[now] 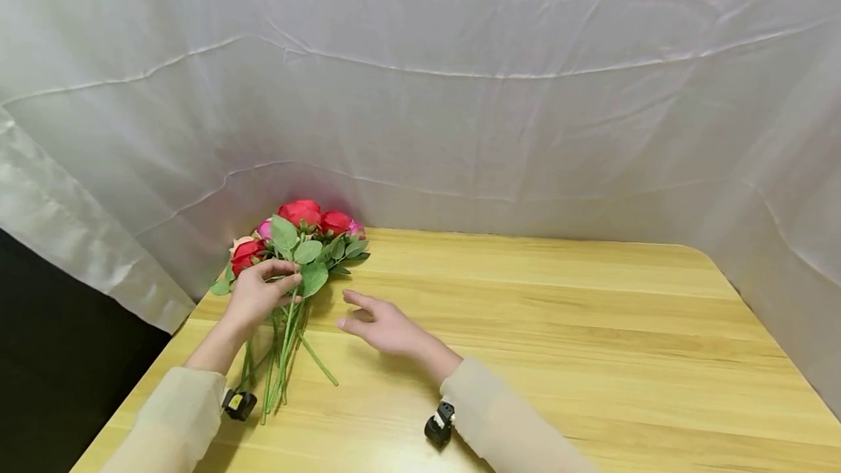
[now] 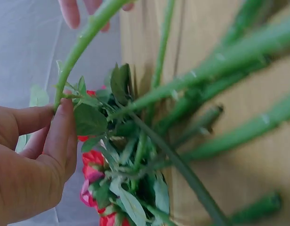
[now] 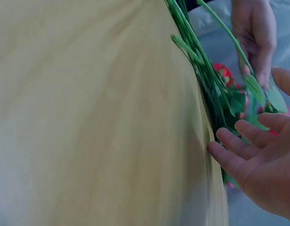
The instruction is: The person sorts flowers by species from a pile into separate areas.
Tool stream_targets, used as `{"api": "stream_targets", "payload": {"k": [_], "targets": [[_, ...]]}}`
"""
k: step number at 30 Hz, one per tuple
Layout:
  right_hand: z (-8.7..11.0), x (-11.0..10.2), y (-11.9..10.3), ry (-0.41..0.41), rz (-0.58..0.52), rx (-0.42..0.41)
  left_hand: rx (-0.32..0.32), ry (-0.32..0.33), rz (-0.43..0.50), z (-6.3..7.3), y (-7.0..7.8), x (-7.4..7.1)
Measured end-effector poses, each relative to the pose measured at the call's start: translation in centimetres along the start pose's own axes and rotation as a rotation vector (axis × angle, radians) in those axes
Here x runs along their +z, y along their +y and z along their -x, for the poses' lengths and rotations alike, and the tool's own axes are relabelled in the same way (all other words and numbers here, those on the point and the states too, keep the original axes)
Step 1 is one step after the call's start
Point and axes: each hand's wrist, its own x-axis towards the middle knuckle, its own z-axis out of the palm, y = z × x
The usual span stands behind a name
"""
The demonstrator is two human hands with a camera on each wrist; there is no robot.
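Observation:
A bunch of artificial roses with red [image 1: 300, 213], pink and pale blooms lies at the back left of the table. My left hand [image 1: 259, 294] pinches one green stem [image 2: 81, 44] between thumb and fingertips, just below its leaves [image 1: 314, 277]; in the left wrist view this stem stands above the others. Beneath it the loose stems [image 1: 285, 363] fan out toward the front. My right hand [image 1: 388, 323] hovers to the right of the bunch, fingers extended and apart, nothing in them. In the right wrist view its spread fingers [image 3: 239, 146] overlap the leaves and blooms.
The wooden table [image 1: 558, 341] stretches to the right. A pale curtain [image 1: 499, 130] hangs behind its back edge and around both sides, and the flower heads lie close to it. A dark area [image 1: 59, 356] borders the table on the left. Each sleeve cuff carries a small black camera [image 1: 439, 425].

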Motion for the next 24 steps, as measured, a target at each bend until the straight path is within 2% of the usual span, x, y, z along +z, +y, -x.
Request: {"api": "stream_targets", "payload": {"k": [5,12,14,19,24], "targets": [[-0.1,1.0,-0.4,-0.017,-0.049,0.002,-0.009,0.011,0.092,-0.4,0.9,0.8],[-0.2,1.9,-1.2,-0.047,-0.440,0.069,0.021,0.025,0.271,-0.7,2.2,3.0],[-0.2,2.0,-1.4,-0.042,-0.506,0.083,0.027,0.030,0.299,-0.8,2.3,3.7],[-0.2,2.2,-1.6,-0.022,-0.562,0.087,0.020,0.056,0.362,-1.1,2.5,5.2],[-0.1,2.2,-1.4,0.031,-0.583,0.093,0.008,0.068,0.402,-1.2,2.5,5.9]]}}
